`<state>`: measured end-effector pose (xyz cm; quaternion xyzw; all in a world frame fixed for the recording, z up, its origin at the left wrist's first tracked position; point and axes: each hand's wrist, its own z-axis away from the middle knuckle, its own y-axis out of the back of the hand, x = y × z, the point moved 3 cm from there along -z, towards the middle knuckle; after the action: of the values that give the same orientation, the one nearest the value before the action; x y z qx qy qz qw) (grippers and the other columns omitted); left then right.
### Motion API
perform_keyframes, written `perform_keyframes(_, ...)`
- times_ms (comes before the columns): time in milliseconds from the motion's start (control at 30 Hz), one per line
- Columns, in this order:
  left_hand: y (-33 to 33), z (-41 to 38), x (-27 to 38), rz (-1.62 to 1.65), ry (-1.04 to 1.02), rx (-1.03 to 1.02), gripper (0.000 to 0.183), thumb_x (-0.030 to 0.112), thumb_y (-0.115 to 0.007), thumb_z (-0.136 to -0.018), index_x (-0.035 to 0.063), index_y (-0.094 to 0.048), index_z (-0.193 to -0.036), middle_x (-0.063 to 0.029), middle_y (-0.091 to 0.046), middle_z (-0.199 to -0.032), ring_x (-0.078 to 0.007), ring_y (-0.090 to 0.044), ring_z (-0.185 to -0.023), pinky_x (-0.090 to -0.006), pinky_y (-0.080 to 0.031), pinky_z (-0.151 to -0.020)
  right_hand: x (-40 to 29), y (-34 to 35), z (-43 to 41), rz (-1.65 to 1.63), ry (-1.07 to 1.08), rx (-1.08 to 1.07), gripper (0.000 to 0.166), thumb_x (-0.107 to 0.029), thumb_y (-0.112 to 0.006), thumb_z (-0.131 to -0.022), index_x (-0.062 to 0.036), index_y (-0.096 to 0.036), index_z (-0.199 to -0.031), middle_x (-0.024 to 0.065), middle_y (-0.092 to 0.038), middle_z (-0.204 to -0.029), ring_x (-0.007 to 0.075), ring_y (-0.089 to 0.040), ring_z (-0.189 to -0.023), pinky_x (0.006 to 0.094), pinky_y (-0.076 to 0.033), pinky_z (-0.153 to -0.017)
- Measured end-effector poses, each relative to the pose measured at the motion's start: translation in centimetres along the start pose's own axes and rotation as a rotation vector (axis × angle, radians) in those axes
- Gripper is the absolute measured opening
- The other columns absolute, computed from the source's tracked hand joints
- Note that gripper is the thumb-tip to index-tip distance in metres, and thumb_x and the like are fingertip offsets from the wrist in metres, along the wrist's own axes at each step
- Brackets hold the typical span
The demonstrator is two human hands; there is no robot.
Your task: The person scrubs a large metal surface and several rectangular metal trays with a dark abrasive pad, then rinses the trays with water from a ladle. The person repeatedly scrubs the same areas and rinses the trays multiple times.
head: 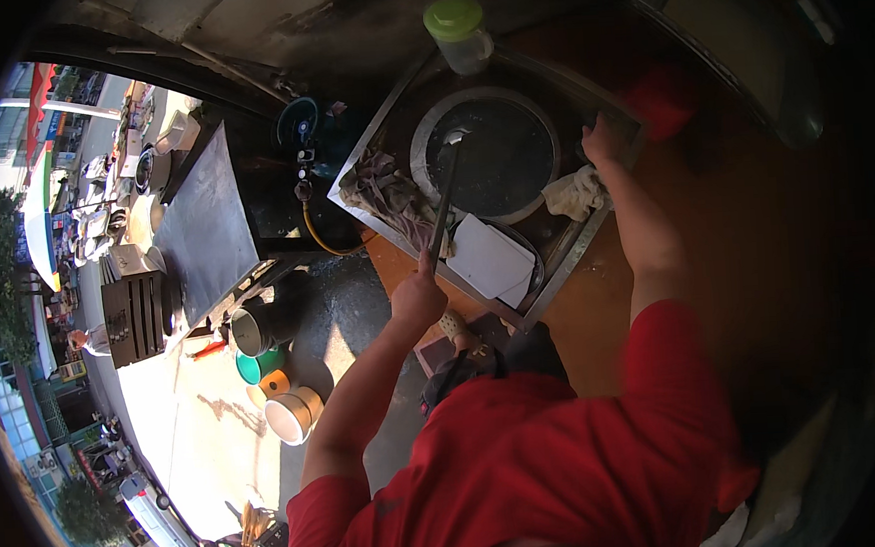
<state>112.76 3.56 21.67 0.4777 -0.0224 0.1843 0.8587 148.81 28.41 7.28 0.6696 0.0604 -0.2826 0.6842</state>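
Observation:
My left hand (418, 301) is closed around the handle of a long-handled ladle (444, 198). The ladle's bright head (458, 135) sits inside a round dark pan (509, 160), which is set in a square metal-edged stovetop (561, 266). My right hand (602, 141) is curled at the stovetop's right corner; shadow hides whether anything is in its fingers. Just below that hand lies a pale crumpled cloth (575, 193). A darker, stained cloth (383, 186) lies along the left edge. White flat sheets (485, 259) rest at the near corner, on a dark round tray (533, 256).
A jug with a green lid (457, 35) stands at the far corner. To the left are a gas regulator with yellow hose (310, 213), a metal-topped table (205, 227) and several buckets (288, 414) on the floor. Sunlit street lies beyond. Orange-brown surface (591, 324) borders the stovetop.

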Motion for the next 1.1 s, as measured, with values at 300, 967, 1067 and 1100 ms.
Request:
perform_keyframes(300,-4.9,3.0,4.8,1.681,0.150,-0.353,0.022,0.018,-0.054,-0.087,0.0041,-0.050,-0.104,-0.0051,-0.052,-0.069,-0.0158,-0.051,-0.051,-0.0299,-0.043,-0.044,-16.4,-8.2,22.1,-1.532,-0.881,-1.060,0.027,-0.030,-0.058,-0.083,-0.0032,-0.056,-0.081,0.0083,-0.057,-0.063,0.0213,-0.056,-0.055,0.0344,-0.048,-0.053)
perform_keyframes(967,-26.0,21.6,-47.3,1.244,1.023,0.149,0.043,0.043,-0.040,-0.094,0.0035,-0.058,-0.089,-0.0177,-0.060,-0.070,-0.0295,-0.062,-0.055,-0.0401,-0.046,-0.043,-17.4,-3.4,24.0,-0.828,-0.380,-1.005,0.017,-0.011,-0.050,-0.083,-0.0064,-0.046,-0.068,0.0054,-0.046,-0.055,0.0156,-0.043,-0.041,0.0316,-0.038,-0.039)
perform_keyframes(1067,-30.4,26.0,-51.8,1.488,1.172,0.024,0.042,0.044,-0.039,-0.094,0.0063,-0.051,-0.109,-0.0180,-0.060,-0.079,-0.0312,-0.061,-0.057,-0.0399,-0.046,-0.046,-25.1,-2.2,26.8,-0.844,-0.474,-1.179,0.016,-0.013,-0.050,-0.085,-0.0085,-0.045,-0.071,0.0016,-0.047,-0.058,0.0105,-0.043,-0.042,0.0287,-0.038,-0.039)
perform_keyframes(1100,-32.1,27.1,-53.2,1.545,1.193,-0.044,0.047,0.046,-0.039,-0.094,0.0076,-0.047,-0.120,-0.0178,-0.061,-0.084,-0.0315,-0.061,-0.060,-0.0400,-0.047,-0.048,-28.7,-2.3,28.0,-0.852,-0.517,-1.254,0.015,-0.013,-0.049,-0.086,-0.0093,-0.045,-0.072,0.0002,-0.047,-0.058,0.0087,-0.043,-0.042,0.0276,-0.038,-0.039)
